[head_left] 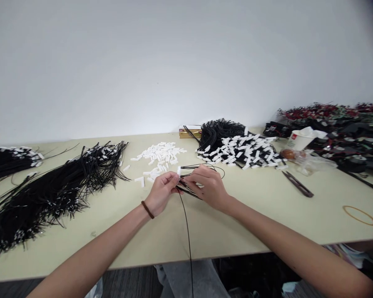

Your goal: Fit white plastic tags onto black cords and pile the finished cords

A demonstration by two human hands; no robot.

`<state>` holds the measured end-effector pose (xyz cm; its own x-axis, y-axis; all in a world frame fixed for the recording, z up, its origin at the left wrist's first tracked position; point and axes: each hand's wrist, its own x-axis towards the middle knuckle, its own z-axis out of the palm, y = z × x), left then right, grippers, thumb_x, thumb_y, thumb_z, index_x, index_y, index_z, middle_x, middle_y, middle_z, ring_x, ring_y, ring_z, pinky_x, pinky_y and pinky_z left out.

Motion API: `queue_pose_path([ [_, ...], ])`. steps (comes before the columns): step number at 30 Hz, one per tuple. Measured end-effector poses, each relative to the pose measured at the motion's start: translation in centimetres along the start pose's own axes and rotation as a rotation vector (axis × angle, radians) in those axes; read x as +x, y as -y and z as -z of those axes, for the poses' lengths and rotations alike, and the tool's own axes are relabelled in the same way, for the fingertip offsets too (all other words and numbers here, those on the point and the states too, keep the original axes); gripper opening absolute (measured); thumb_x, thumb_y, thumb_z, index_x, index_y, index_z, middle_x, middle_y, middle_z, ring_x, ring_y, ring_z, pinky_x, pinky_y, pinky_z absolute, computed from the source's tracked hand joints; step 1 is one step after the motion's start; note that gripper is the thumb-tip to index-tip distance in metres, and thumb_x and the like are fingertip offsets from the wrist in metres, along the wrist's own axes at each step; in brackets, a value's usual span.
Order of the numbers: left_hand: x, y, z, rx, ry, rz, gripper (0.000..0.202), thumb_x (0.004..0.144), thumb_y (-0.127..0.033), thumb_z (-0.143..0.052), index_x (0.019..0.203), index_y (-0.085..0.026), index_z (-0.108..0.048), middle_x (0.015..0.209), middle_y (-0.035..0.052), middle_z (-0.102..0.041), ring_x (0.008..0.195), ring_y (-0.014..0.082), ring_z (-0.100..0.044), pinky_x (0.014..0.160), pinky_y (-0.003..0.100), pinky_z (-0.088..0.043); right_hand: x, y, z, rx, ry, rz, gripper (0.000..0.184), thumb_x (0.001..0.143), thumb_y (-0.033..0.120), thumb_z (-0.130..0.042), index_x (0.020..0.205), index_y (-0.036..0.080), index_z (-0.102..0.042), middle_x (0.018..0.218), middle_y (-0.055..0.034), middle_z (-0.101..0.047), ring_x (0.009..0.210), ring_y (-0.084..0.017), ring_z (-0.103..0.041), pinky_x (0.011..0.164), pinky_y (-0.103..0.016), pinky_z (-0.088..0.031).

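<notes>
Near the middle of the table, my left hand [163, 189] pinches a small white plastic connector [179, 170] between thumb and fingers. Several thin black wires [194, 167] run from it to the right. My right hand [209, 185] is closed on the black wires just beside the connector; which strand its fingertips grip is hidden. One long black wire [188, 231] hangs from between the hands over the table's front edge. Behind my hands lies a loose heap of white connectors [161, 154].
A long bundle of black wires [49, 192] covers the left. Wires with white connectors [245, 151] are piled behind my right hand. Further right are thread snips [297, 184], a paper cup [299, 140], a plastic bag [311, 164], a yellow rubber band [359, 215] and dark wire assemblies [348, 145].
</notes>
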<state>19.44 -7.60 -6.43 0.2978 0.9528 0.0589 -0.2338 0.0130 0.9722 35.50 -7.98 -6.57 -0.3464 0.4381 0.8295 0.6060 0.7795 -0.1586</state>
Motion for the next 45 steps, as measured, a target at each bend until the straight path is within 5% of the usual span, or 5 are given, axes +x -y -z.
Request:
queue_pose_path([
  [10, 0.0, -0.1, -0.3, -0.02, -0.074, -0.014, 0.031, 0.062, -0.04, -0.071, 0.065, -0.012, -0.058, 0.064, 0.0017, -0.056, 0.061, 0.011, -0.051, 0.056, 0.023, -0.045, 0.3, 0.1, 0.0, -0.114, -0.093, 0.167, 0.012, 0.084, 0.013, -0.052, 0.087, 0.019, -0.062, 0.084, -0.0054, -0.063, 0.086, -0.017, -0.051, 0.078, -0.032, -0.044],
  [17, 0.7, 0.2, 0.7, -0.132, -0.201, 0.044, 0.029, 0.06, -0.036, -0.073, 0.071, -0.012, -0.061, 0.073, 0.0031, -0.061, 0.061, 0.0086, -0.05, 0.054, 0.02, -0.041, -0.3, 0.0, -0.9, 0.216, 0.22, 0.392, 0.022, 0.088, 0.01, -0.042, 0.092, 0.018, -0.063, 0.099, -0.0053, -0.065, 0.111, -0.016, -0.05, 0.09, -0.032, -0.047],
  [27, 0.7, -0.5, 0.6, -0.199, -0.229, 0.044, 0.022, 0.062, -0.029, -0.072, 0.067, -0.012, -0.06, 0.074, 0.004, -0.06, 0.066, 0.0103, -0.054, 0.064, 0.024, -0.046, 1.6, -1.3, 1.2, 0.929, -0.338, -0.795, 0.024, 0.076, 0.04, -0.062, 0.072, 0.017, -0.065, 0.074, -0.003, -0.065, 0.073, -0.014, -0.063, 0.072, -0.031, -0.054],
  [35, 0.9, -0.1, 1.0, -0.133, -0.287, -0.014, 0.025, 0.061, -0.033, -0.072, 0.069, -0.012, -0.06, 0.075, 0.004, -0.061, 0.066, 0.0105, -0.054, 0.066, 0.026, -0.047, 2.5, -4.2, 3.6, 0.781, -0.731, -0.814, 0.028, 0.07, 0.039, -0.066, 0.089, 0.019, -0.065, 0.076, -0.0007, -0.059, 0.042, -0.002, -0.031, 0.036, -0.019, -0.025],
  [45, 0.9, 0.1, 0.8, -0.119, -0.222, -0.039, 0.029, 0.06, -0.037, -0.072, 0.069, -0.012, -0.059, 0.074, 0.0037, -0.062, 0.067, 0.0122, -0.056, 0.069, 0.029, -0.048, 1.5, 0.4, 2.0, 0.334, -0.033, -0.309, 0.026, 0.08, 0.028, -0.055, 0.058, 0.016, -0.057, 0.051, 0.0007, -0.052, 0.047, -0.008, -0.039, 0.045, -0.023, -0.031],
])
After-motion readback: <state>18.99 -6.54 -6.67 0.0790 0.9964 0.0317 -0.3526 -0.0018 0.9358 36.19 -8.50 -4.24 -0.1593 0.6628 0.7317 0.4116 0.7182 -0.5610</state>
